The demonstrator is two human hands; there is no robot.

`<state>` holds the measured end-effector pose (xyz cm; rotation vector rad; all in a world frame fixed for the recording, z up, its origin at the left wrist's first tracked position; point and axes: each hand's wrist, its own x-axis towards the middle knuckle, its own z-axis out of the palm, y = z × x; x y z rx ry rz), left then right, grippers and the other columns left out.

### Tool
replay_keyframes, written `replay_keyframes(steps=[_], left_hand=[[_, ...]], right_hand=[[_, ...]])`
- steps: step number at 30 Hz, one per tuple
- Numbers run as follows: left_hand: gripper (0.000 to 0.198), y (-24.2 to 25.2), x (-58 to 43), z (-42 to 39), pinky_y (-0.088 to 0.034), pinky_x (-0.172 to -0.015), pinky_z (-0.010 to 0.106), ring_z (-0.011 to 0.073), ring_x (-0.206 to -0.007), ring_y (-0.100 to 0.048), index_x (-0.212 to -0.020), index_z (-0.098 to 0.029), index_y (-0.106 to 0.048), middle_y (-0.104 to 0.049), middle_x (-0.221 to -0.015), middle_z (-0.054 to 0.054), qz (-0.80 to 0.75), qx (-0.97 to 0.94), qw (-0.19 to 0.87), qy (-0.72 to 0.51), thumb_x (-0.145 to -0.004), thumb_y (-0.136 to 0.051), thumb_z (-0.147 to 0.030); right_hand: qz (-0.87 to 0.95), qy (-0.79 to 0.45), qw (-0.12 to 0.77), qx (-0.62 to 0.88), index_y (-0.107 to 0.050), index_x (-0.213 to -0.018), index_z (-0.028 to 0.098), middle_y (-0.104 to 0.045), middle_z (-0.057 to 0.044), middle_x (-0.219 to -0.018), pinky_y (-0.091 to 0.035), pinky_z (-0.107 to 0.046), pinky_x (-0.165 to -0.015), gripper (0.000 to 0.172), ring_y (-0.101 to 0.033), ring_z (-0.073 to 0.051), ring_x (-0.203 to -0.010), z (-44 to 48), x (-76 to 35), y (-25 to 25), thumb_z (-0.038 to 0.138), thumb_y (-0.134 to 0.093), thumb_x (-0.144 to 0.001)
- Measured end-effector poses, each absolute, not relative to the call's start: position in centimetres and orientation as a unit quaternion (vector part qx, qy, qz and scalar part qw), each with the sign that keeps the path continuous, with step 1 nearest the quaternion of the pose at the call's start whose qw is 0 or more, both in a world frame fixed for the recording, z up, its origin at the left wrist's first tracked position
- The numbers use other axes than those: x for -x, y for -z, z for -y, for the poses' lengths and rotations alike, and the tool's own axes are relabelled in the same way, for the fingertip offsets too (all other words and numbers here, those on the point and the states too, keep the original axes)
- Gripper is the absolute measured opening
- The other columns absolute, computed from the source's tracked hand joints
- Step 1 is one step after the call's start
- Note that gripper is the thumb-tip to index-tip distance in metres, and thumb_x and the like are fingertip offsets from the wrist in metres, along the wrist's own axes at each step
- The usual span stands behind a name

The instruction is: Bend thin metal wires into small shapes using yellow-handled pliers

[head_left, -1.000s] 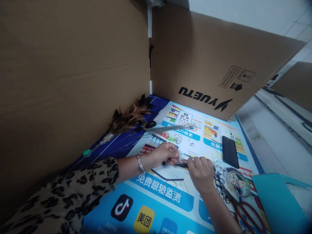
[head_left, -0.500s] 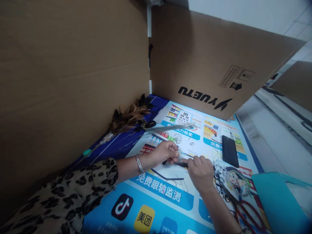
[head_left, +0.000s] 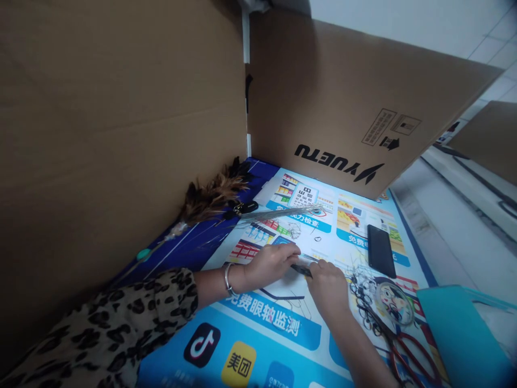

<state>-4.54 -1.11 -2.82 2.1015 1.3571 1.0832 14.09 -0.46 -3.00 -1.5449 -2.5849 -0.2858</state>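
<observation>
Reporter: Who is at work here?
Editor: A person in a leopard-print sleeve [head_left: 153,315], both hands close together over a printed poster [head_left: 161,355].
Reporter: And the grip on each side?
Editor: The right hand [head_left: 329,286] is closed around a slim dark tool [head_left: 302,270]. The left hand [head_left: 271,265], a silver bangle [head_left: 229,280] at its wrist, has its fingers drawn together; whether they hold anything is hidden.
Reporter: Where exactly is the tool?
Editor: In the gap between the hands, its far end at the left fingers. Contact there cannot be told.
Reporter: What surrounds them?
Editor: A bundle of thin rods [head_left: 278,213] lies beyond the hands, near a brown feather bunch [head_left: 214,191]. On the right, a black phone [head_left: 382,251] lies flat; nearer the person are a round clear roll [head_left: 395,303] and red-handled scissors [head_left: 390,337]. A cardboard panel [head_left: 331,97] lettered "YUETU", upside down, stands behind.
</observation>
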Motion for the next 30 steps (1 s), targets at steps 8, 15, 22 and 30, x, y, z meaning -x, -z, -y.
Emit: replay_keyframes(steps=[8, 15, 22, 30], left_hand=[[0.02, 3.7, 4.9, 1.3, -0.047, -0.068, 0.023, 0.012, -0.073, -0.059, -0.092, -0.018, -0.057, -0.063, -0.076, 0.003, -0.427, -0.83, 0.068, -0.354, -0.087, -0.038, -0.018], [0.021, 3.6, 5.0, 1.5, -0.049, -0.065, 0.021, 0.0101, -0.069, -0.058, -0.092, -0.017, -0.056, -0.061, -0.072, 0.001, -0.392, -0.843, 0.018, -0.369, -0.085, -0.037, -0.012], [0.015, 3.1, 4.8, 0.8, -0.047, -0.069, 0.023, 0.0114, -0.074, -0.06, -0.089, -0.018, -0.057, -0.065, -0.081, 0.001, -0.461, -0.785, 0.15, -0.386, -0.085, -0.043, -0.02], [0.014, 2.3, 6.4, -1.4, -0.044, -0.059, 0.02, 0.0103, -0.064, -0.06, -0.092, -0.018, -0.056, -0.064, -0.072, -0.002, -0.507, -0.679, 0.382, -0.368, -0.08, -0.051, -0.021]], right_hand=[[0.838, 0.066, 0.029, 0.541, -0.057, -0.075, 0.02, -0.057, -0.004, -0.076, -0.029, -0.029, -0.065, 0.007, -0.052, -0.019, -0.076, 0.6, -13.9, 3.0, 0.025, -0.061, -0.073], [0.835, 0.058, 0.018, 0.547, -0.056, -0.074, 0.02, -0.058, -0.003, -0.075, -0.028, -0.028, -0.062, 0.007, -0.052, -0.018, -0.074, 0.5, -13.9, 3.1, 0.026, -0.059, -0.074], [0.838, 0.054, 0.044, 0.541, -0.056, -0.073, 0.02, -0.057, -0.003, -0.074, -0.027, -0.028, -0.063, 0.007, -0.051, -0.018, -0.074, 0.2, -14.0, 3.5, 0.026, -0.058, -0.074], [0.824, 0.001, 0.128, 0.551, -0.053, -0.072, 0.019, -0.053, -0.003, -0.075, -0.029, -0.024, -0.062, 0.011, -0.048, -0.015, -0.072, -0.9, -15.3, 4.5, 0.028, -0.052, -0.078]])
